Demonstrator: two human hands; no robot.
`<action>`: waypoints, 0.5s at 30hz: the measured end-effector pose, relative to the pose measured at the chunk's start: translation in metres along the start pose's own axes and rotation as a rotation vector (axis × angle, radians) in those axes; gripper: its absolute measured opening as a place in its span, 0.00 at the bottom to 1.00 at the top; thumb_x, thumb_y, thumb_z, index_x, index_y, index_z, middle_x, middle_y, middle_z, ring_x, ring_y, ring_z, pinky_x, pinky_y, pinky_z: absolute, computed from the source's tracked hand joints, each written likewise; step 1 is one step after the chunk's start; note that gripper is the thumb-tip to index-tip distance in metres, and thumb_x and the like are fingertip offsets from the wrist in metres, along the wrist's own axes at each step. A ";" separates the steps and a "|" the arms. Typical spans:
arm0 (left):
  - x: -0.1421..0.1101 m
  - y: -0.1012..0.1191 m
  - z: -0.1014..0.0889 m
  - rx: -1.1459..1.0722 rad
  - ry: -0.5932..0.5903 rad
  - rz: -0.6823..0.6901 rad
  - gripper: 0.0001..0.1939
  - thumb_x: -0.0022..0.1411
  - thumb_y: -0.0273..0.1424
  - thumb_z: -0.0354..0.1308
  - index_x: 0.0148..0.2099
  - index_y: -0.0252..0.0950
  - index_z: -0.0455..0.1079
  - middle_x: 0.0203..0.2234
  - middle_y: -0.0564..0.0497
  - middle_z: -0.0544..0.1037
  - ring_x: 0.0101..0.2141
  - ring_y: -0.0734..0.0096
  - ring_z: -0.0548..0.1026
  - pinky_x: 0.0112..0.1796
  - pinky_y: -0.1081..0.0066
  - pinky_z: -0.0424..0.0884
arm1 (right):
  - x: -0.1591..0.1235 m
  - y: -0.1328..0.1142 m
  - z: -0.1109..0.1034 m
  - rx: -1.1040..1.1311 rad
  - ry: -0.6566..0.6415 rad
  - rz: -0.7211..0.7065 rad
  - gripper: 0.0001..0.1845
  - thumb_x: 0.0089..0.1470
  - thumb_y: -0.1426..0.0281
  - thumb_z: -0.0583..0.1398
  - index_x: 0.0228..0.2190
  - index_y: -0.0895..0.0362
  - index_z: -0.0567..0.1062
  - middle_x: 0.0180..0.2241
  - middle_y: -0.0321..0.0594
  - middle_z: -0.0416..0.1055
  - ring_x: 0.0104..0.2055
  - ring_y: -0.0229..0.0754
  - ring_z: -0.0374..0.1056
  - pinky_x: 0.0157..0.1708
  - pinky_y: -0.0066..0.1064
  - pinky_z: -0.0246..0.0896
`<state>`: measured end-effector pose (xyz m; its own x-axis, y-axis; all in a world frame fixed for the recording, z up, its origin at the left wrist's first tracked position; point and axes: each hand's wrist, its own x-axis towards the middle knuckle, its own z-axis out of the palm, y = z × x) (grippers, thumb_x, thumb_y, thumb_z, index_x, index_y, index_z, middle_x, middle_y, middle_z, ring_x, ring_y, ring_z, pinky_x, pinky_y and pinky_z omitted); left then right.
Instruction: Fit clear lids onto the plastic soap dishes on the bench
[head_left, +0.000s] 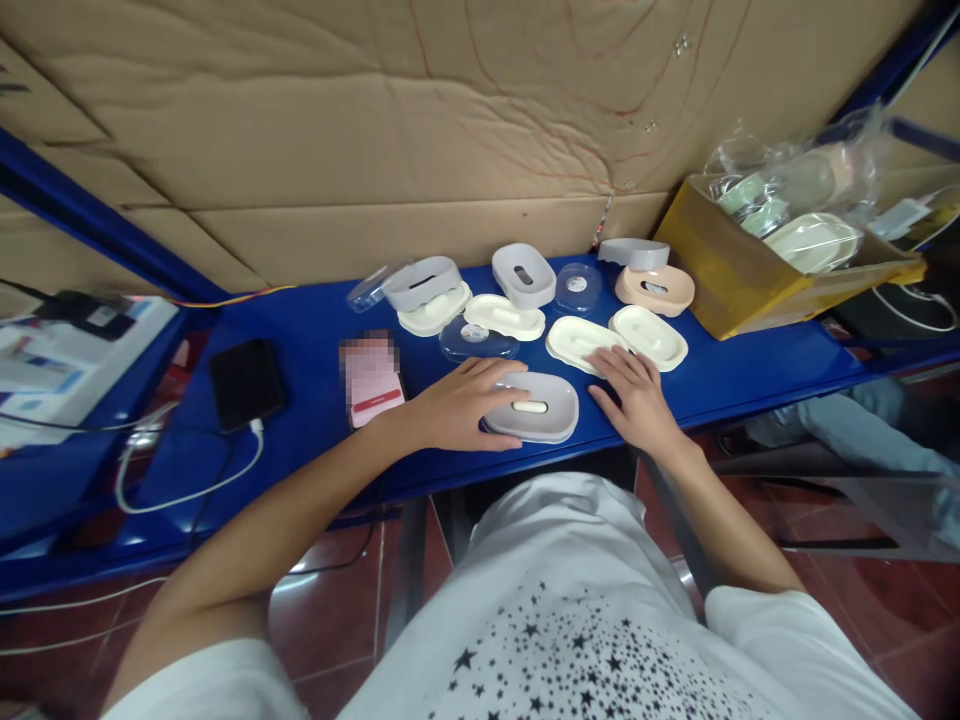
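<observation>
At the table's front edge lies an oval grey plastic soap dish (559, 405), with a cream raised piece showing in its middle slot. My left hand (469, 405) grips its left end, thumb on the near side and fingers on the far side. Just right of it, my right hand (630, 395) is spread, fingertips over the near edge of a cream oval tray (577, 342); whether they press on it I cannot tell. A second cream tray (649, 338) lies against that one on the right. Behind my left hand are a clear lid (461, 345) and another cream tray (517, 318).
Further back stand grey shells (523, 275), a peach shell (660, 290) and a clear lid (577, 288). A cardboard box (739, 285) of wrapped parts is at right. On the left are a pink-screened phone (373, 385) and a black device (247, 383) with a white cable.
</observation>
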<state>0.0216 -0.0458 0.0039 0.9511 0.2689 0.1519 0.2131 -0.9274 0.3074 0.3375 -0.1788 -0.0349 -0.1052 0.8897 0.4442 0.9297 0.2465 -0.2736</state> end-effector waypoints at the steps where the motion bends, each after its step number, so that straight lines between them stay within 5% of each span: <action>1: 0.000 0.000 -0.001 -0.003 -0.006 0.004 0.30 0.69 0.51 0.69 0.67 0.44 0.77 0.73 0.37 0.68 0.71 0.39 0.68 0.71 0.41 0.64 | 0.000 0.003 0.001 -0.005 0.010 0.024 0.23 0.77 0.61 0.56 0.66 0.52 0.76 0.65 0.51 0.78 0.70 0.62 0.70 0.68 0.60 0.62; 4: 0.000 -0.001 -0.001 -0.031 -0.002 0.000 0.32 0.69 0.49 0.70 0.69 0.42 0.74 0.72 0.36 0.68 0.70 0.41 0.69 0.70 0.45 0.65 | -0.003 0.006 0.004 0.026 0.043 0.043 0.18 0.77 0.62 0.56 0.58 0.52 0.81 0.56 0.48 0.84 0.59 0.58 0.78 0.59 0.54 0.68; 8: 0.001 -0.003 0.000 -0.089 -0.003 -0.018 0.42 0.67 0.52 0.71 0.75 0.43 0.65 0.72 0.37 0.68 0.70 0.44 0.69 0.69 0.49 0.68 | -0.004 0.005 0.007 0.058 0.093 0.072 0.18 0.76 0.61 0.56 0.56 0.50 0.82 0.54 0.48 0.84 0.58 0.58 0.78 0.59 0.55 0.69; 15: 0.000 -0.003 -0.001 -0.040 -0.016 -0.027 0.37 0.63 0.54 0.74 0.67 0.42 0.73 0.70 0.38 0.70 0.67 0.42 0.72 0.67 0.47 0.68 | -0.003 0.032 -0.010 -0.112 0.200 0.137 0.23 0.76 0.60 0.55 0.65 0.51 0.77 0.72 0.54 0.68 0.73 0.64 0.65 0.68 0.62 0.62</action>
<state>0.0208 -0.0429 0.0039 0.9487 0.2889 0.1287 0.2295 -0.9088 0.3485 0.3711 -0.1777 -0.0365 0.0863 0.8155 0.5723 0.9649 0.0746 -0.2519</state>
